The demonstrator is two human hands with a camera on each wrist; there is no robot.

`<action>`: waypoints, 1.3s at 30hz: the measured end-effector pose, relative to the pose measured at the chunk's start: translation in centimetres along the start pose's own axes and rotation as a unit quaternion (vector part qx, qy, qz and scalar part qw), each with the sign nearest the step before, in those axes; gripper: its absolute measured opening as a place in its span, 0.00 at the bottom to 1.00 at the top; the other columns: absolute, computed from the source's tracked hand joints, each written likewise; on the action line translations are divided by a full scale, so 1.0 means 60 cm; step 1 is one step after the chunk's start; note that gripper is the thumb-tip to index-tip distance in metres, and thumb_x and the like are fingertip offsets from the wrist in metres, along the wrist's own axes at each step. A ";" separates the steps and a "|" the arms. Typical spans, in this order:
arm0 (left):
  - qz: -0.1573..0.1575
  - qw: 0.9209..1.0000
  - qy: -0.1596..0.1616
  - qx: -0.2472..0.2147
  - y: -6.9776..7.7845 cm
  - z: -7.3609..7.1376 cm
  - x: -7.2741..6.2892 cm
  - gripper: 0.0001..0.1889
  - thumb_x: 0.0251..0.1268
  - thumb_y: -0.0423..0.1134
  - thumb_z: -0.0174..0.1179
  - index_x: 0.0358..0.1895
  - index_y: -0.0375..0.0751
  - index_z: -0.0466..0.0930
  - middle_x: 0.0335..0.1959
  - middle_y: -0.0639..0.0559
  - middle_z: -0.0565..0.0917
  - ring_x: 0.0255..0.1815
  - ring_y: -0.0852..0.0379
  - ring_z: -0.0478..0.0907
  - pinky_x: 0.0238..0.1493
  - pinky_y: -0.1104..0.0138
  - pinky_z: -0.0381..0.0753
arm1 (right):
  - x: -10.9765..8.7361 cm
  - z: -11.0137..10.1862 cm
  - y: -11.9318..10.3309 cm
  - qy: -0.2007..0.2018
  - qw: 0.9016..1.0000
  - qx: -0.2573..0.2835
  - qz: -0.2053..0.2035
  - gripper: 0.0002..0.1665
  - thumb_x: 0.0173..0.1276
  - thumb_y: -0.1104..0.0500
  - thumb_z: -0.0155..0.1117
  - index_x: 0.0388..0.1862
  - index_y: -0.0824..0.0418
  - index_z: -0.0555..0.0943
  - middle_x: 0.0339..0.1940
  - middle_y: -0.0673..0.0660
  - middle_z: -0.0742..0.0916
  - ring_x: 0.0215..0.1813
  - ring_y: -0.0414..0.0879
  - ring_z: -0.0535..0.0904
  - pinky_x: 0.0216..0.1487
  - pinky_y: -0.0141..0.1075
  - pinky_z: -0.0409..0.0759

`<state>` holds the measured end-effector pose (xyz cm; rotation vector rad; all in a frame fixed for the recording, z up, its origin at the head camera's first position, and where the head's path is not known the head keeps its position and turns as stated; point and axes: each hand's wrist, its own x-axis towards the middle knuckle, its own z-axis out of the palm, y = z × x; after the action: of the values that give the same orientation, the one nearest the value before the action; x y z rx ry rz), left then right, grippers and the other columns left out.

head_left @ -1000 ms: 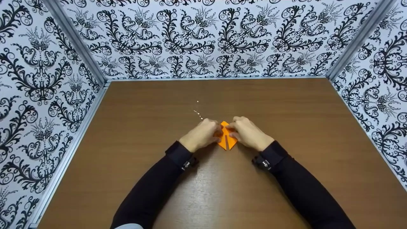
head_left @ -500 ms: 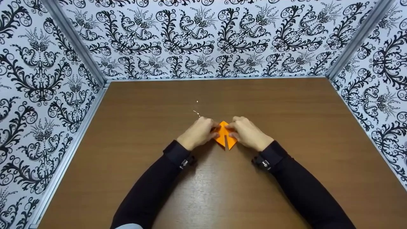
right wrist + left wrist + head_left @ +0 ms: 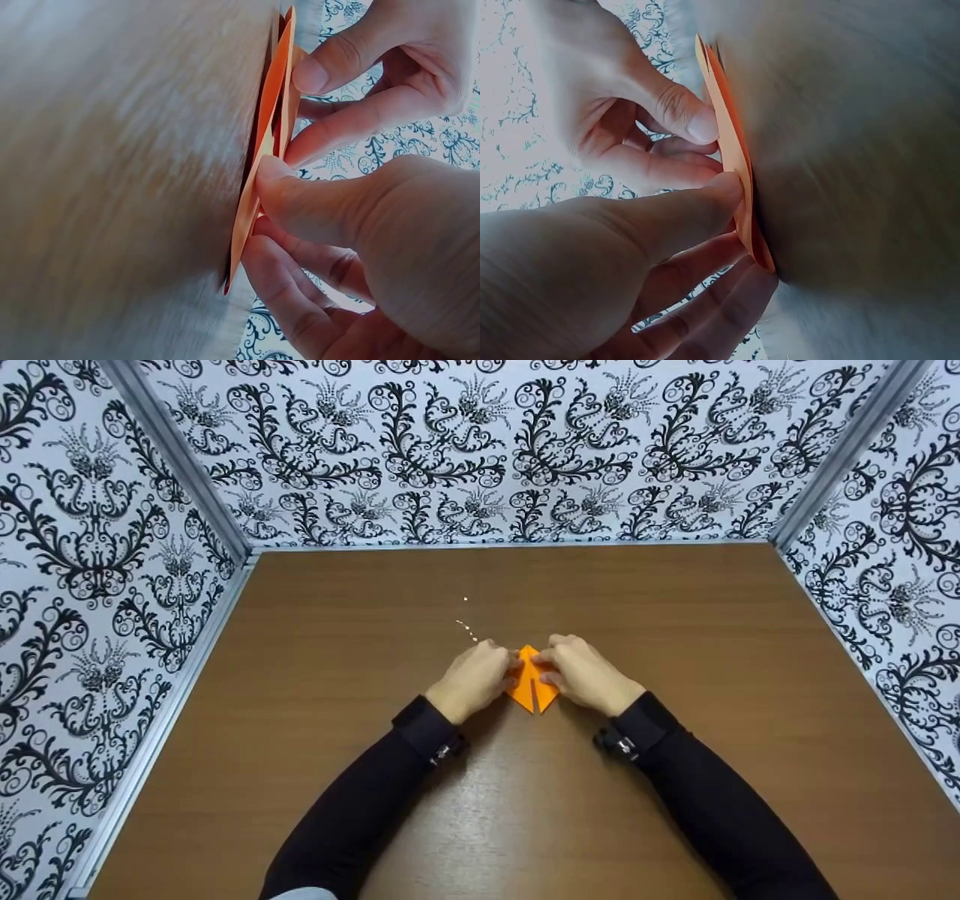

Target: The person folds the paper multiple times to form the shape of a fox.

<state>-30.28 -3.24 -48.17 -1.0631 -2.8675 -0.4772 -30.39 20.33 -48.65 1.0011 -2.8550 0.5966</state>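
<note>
A piece of folded orange paper [image 3: 523, 696] lies low on the wooden table, pointed at the far end, with a narrow slit between two flaps at the near end. My left hand [image 3: 472, 679] pinches its left side; in the left wrist view the thumb presses on the orange paper [image 3: 731, 142] and the fingers lie at its edge. From the other side my right hand [image 3: 590, 675] pinches the right flap. The right wrist view shows the layers of the paper [image 3: 274, 82] standing slightly apart, the right thumb on the top one. The fingers hide both outer edges.
The brown table [image 3: 337, 615] extends around both hands. Small white specks [image 3: 466, 628] show just beyond my left hand. Patterned black-and-white walls [image 3: 480, 442] with grey metal corner posts [image 3: 847, 450] enclose the back and sides.
My left hand shifted slightly outward, lifting the left flap a little, then came back in against the paper. The right hand has stayed in place.
</note>
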 end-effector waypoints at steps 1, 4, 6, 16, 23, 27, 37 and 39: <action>-0.007 1.000 -0.003 0.003 0.002 0.000 -0.001 0.03 0.83 0.36 0.76 0.48 0.41 0.97 0.44 0.44 0.96 0.48 0.39 0.93 0.52 0.49 0.96 | 0.000 0.000 0.000 -0.001 1.000 0.001 0.001 0.16 0.80 0.68 0.79 0.63 0.71 0.95 0.42 0.66 0.89 0.43 0.58 0.83 0.48 0.44 0.80; -0.019 1.000 -0.005 0.017 0.006 0.003 -0.002 0.04 0.84 0.37 0.76 0.46 0.42 0.96 0.45 0.44 0.96 0.48 0.38 0.90 0.50 0.48 0.95 | 0.000 0.002 0.000 -0.002 1.000 0.004 0.002 0.16 0.80 0.69 0.79 0.63 0.71 0.95 0.42 0.66 0.89 0.43 0.59 0.82 0.49 0.44 0.79; -0.024 1.000 -0.006 0.018 0.008 0.003 -0.002 0.04 0.84 0.37 0.75 0.46 0.42 0.97 0.46 0.44 0.96 0.49 0.38 0.89 0.49 0.48 0.96 | 0.001 0.002 0.001 -0.001 1.000 0.005 0.003 0.16 0.80 0.69 0.79 0.63 0.71 0.95 0.42 0.66 0.89 0.43 0.58 0.82 0.49 0.45 0.79; -0.045 0.998 -0.008 0.050 0.015 0.007 0.001 0.05 0.88 0.35 0.71 0.51 0.41 0.97 0.45 0.40 0.97 0.51 0.39 0.91 0.48 0.48 0.99 | 0.013 0.000 0.005 -0.001 0.999 0.035 0.019 0.13 0.80 0.67 0.80 0.59 0.71 0.96 0.43 0.65 0.89 0.43 0.54 0.84 0.47 0.40 0.83; -0.042 0.996 0.019 0.074 0.026 0.008 -0.006 0.13 0.92 0.29 0.60 0.49 0.38 0.97 0.44 0.39 0.97 0.51 0.38 0.93 0.51 0.48 1.01 | 0.018 0.001 0.015 0.003 0.995 0.075 0.061 0.13 0.78 0.64 0.84 0.56 0.69 0.96 0.47 0.66 0.92 0.50 0.59 0.89 0.54 0.48 0.91; -0.041 0.995 0.028 0.085 0.030 0.010 -0.007 0.13 0.93 0.31 0.61 0.49 0.37 0.96 0.43 0.39 0.97 0.50 0.40 0.93 0.50 0.49 1.01 | 0.023 0.000 0.022 -0.008 0.991 0.098 0.092 0.13 0.77 0.62 0.86 0.54 0.66 0.95 0.49 0.64 0.95 0.51 0.57 0.92 0.57 0.50 0.94; -0.063 0.995 0.026 0.079 0.036 0.014 -0.004 0.13 0.93 0.32 0.61 0.51 0.39 0.97 0.44 0.39 0.97 0.51 0.40 0.92 0.45 0.47 1.00 | 0.038 -0.006 0.026 -0.032 0.984 0.108 0.141 0.05 0.75 0.58 0.88 0.41 0.57 0.98 0.39 0.56 0.98 0.41 0.46 0.88 0.47 0.35 0.83; -0.068 0.994 0.025 0.077 0.036 0.014 -0.003 0.13 0.93 0.32 0.61 0.50 0.39 0.97 0.44 0.40 0.97 0.51 0.41 0.92 0.45 0.47 1.00 | 0.039 -0.004 0.025 -0.026 0.981 0.117 0.155 0.05 0.75 0.57 0.89 0.40 0.57 0.99 0.38 0.56 0.98 0.40 0.46 0.87 0.45 0.35 0.81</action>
<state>-28.71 -1.56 -48.40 -0.8232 -2.8885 -0.2790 -33.17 20.10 -48.51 0.6006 -3.0664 0.9619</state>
